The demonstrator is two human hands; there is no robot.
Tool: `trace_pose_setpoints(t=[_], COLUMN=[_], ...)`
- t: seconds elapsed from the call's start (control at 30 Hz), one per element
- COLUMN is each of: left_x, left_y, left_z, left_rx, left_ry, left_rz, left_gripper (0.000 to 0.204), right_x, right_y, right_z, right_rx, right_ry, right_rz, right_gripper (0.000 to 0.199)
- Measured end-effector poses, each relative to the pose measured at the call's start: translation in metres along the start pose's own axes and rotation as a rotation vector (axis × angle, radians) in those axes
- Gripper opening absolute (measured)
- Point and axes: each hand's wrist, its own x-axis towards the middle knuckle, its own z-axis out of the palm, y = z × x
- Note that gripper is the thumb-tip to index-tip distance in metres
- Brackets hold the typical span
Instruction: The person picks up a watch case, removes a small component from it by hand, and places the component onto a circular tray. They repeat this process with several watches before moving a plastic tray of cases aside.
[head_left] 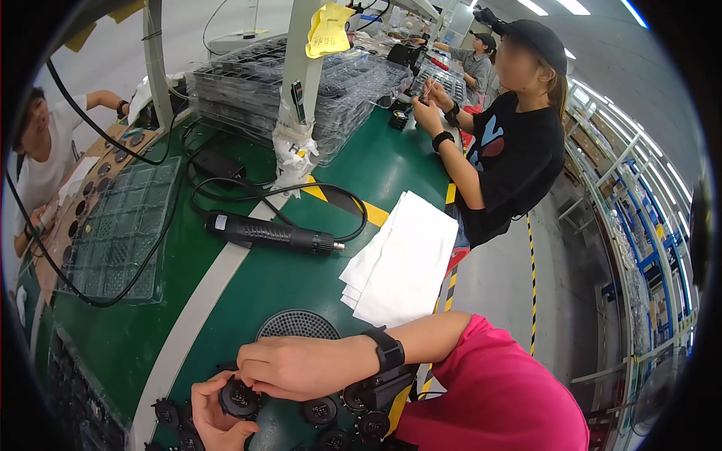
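Note:
My left hand [210, 417] is closed around a round black plastic part [240, 398], with its thumb and fingers along the rim. From the right, my right hand [289, 366] reaches over, fingers bent down onto the same part's upper edge. Its fingertips are partly hidden, so I cannot make out a separate small piece in them. Several similar round black parts [320, 410] lie on the green table below and to the right of my hands, and more [166, 413] lie to the left. A round black perforated disc [298, 325] sits just beyond my right hand.
A black electric screwdriver [274, 234] with a cable lies ahead, near white cloths [404, 259]. Clear plastic trays [124, 233] are at left, with stacked trays [248, 90] behind a post [301, 98]. A co-worker [519, 128] stands at right; another person [53, 165] is at left.

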Motion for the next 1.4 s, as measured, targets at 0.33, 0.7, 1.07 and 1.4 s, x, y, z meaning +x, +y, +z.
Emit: trace_pose_setpoints(t=[0.33, 0.7, 1.07, 1.4], left_x=[0.003, 0.004, 0.006, 0.003], left_y=[0.002, 0.008, 0.003, 0.001], left_z=[0.000, -0.001, 0.000, -0.003], left_rx=[-0.024, 0.043, -0.059, 0.058], left_ry=[-0.223, -0.252, -0.264, -0.288], left_rz=[0.159, 0.068, 0.081, 0.113], left_gripper=[0.066, 0.064, 0.070, 0.071], right_x=[0.002, 0.004, 0.013, 0.007], right_y=[0.002, 0.002, -0.007, -0.008], right_z=[0.000, -0.003, -0.024, 0.009], right_rx=[-0.071, -0.098, -0.196, -0.012], right_ry=[-0.025, -0.089, -0.149, 0.028], right_rz=[-0.075, -0.031, -0.011, -0.255], right_gripper=[0.013, 0.021, 0.018, 0.022])
